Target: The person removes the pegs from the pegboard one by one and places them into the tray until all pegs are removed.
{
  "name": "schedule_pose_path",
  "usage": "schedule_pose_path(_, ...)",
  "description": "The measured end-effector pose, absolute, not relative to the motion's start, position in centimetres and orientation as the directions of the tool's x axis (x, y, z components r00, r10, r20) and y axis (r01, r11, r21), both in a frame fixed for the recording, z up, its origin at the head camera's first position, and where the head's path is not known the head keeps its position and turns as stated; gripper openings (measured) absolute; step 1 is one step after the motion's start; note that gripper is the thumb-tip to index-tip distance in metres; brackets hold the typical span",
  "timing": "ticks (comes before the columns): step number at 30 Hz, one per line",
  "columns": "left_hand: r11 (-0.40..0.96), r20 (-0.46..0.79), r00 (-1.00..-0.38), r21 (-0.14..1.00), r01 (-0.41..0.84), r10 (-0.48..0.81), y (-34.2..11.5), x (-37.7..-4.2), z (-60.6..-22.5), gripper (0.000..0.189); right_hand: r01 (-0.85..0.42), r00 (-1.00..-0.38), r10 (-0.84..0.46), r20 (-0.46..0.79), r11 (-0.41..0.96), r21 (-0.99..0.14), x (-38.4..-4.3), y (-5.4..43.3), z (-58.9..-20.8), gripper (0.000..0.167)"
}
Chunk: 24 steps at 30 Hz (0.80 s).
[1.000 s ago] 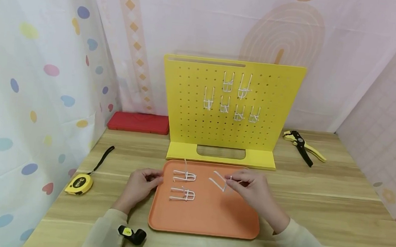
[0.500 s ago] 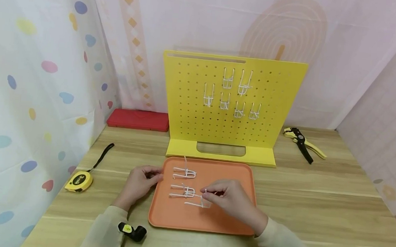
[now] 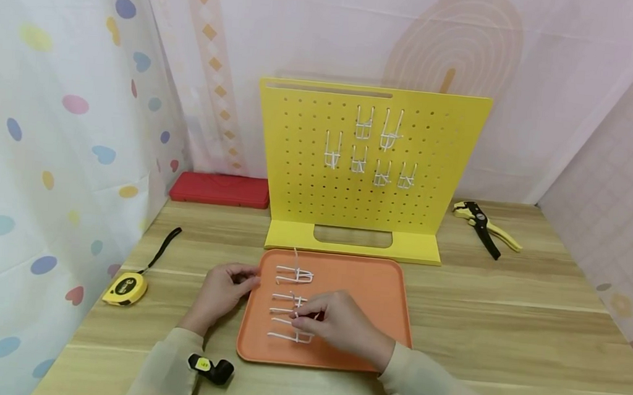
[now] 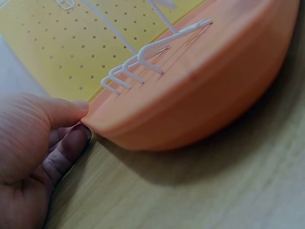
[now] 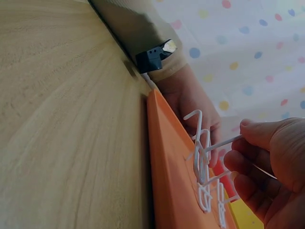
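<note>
In the head view my right hand [image 3: 337, 326] pinches the prong of a white wire pegboard hook [image 3: 283, 336] over the left front of an orange tray [image 3: 368, 282]. The right wrist view shows thumb and fingertip on that prong, the hook's bent ends [image 5: 198, 119] pointing away. Two similar hooks lie behind it on the tray, the far one [image 3: 294, 279] fully visible and the nearer one [image 3: 283, 296] partly covered by my fingers. My left hand [image 3: 222, 290] holds the tray's left rim, thumb above and fingers below in the left wrist view [image 4: 28, 138].
A yellow pegboard [image 3: 306, 190] with several white hooks hung on it stands behind the tray. A red case [image 3: 219, 190] lies to its left and a wire stripper [image 3: 481, 226] to its right. A yellow tape measure [image 3: 126, 288] sits at the table's left.
My right hand has carried the hook left and toward the tray's front, into line with the other two. My left hand has stayed at the rim. The head view has tilted slightly down.
</note>
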<state>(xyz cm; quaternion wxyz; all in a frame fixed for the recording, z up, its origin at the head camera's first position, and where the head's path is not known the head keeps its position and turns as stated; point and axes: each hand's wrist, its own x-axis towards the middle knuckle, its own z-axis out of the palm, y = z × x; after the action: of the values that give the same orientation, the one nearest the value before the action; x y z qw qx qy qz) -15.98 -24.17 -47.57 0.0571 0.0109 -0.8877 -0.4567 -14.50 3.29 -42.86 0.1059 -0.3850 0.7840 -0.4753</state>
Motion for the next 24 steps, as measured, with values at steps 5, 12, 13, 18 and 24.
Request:
schedule_pose_path(5,0.581,0.078,-0.994,0.814,0.022,-0.072,-24.1,-16.0,-47.5,0.022,-0.547,-0.663,-0.719,0.209,0.275,-0.791,-14.7,2.7,-43.3,0.009)
schedule_pose_path(12,0.575,0.088,-0.994,0.818,0.033,-0.068,-24.2,-16.0,-47.6,0.021,-0.588,-0.648,-0.734,0.204,0.312,-0.746,-14.9,2.0,-43.7,0.008)
schedule_pose_path(13,0.576,0.089,-0.994,0.817,0.034,-0.068,-24.2,-16.0,-47.6,0.021,-0.59,-0.647,-0.735,0.203,0.314,-0.744,-14.9,2.0,-43.7,0.008)
schedule_pose_path(18,0.579,0.09,-0.994,0.815,0.033,-0.069,-24.2,-16.0,-47.5,0.021,-0.603,-0.64,-0.738,0.216,0.307,-0.737,-14.9,1.9,-43.8,0.007)
schedule_pose_path(24,0.583,0.086,-0.994,0.812,0.03,-0.068,-24.2,-16.0,-47.5,0.021,-0.651,-0.61,-0.751,0.251,0.295,-0.699,-14.8,1.8,-44.0,0.007)
